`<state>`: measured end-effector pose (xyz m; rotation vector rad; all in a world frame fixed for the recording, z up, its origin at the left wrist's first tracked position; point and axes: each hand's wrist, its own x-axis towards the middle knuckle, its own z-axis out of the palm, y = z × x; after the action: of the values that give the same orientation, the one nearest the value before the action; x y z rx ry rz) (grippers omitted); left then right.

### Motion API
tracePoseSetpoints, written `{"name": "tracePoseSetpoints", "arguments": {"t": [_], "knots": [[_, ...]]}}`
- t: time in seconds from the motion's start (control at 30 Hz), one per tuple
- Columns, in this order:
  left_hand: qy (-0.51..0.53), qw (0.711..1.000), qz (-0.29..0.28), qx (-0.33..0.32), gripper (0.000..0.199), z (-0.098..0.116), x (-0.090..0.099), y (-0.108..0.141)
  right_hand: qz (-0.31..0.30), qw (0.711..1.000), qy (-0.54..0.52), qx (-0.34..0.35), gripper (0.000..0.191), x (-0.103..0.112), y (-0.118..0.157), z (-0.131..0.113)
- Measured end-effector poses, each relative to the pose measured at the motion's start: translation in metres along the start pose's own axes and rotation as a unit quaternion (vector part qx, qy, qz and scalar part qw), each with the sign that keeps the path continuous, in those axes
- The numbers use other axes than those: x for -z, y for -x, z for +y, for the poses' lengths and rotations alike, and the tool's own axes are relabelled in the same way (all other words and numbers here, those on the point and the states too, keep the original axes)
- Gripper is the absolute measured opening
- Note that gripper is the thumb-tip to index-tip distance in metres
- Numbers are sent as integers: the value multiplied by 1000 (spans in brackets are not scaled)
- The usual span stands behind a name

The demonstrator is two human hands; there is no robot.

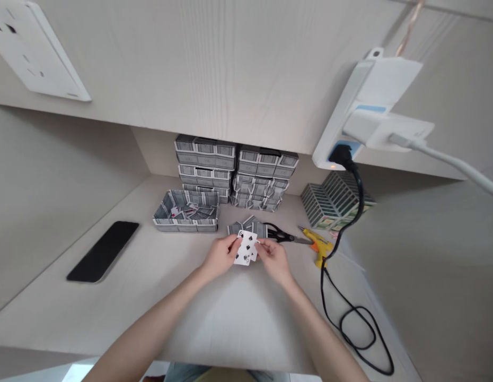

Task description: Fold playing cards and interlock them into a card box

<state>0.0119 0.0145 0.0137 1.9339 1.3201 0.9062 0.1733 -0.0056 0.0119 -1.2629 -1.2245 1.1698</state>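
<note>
Between my two hands, above the middle of the desk, are playing cards. My left hand [223, 255] pinches the left edge of a six of spades [247, 246], its face towards me. At the right, my right hand [272, 257] pinches another card [254, 253], mostly hidden behind the six. Just beyond the hands, several face-down cards [261, 229] lie on the desk, partly covered by the held cards. Black scissors [281, 235] lie to their right, blades pointing right. An open box made of cards [186, 225], with loose cards inside, stands behind my left hand.
Stacked card boxes [207, 159] stand against the back wall. A black phone [104, 251] lies at left. At right are a yellow glue gun [318, 245], its looped black cable [352, 307] and green-and-white boxes [329, 201]. A power strip [360, 101] hangs above.
</note>
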Motion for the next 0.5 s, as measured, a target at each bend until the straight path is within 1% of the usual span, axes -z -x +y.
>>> {"name": "tracePoseSetpoints", "arguments": {"t": [0.13, 0.3, 0.33, 0.4, 0.5], "knots": [[26, 999, -14, 12, 33, 4, -3, -12, 18, 997, -41, -59, 23, 4, -7, -4], [25, 999, -44, 14, 32, 6, -1, -19, 35, 994, -21, -98, 19, 2, -16, -1], [18, 999, -44, 14, 32, 6, -2, -18, 38, 994, -9, -100, 20, 1, -16, 1], [5, 1000, -24, 19, 31, 3, -4, -14, 54, 994, 31, -92, 21, -2, -16, 5], [-7, 1000, 4, 18, 33, 0, -10, -5, 98, 987, 120, -53, 23, -6, -13, 8]]}}
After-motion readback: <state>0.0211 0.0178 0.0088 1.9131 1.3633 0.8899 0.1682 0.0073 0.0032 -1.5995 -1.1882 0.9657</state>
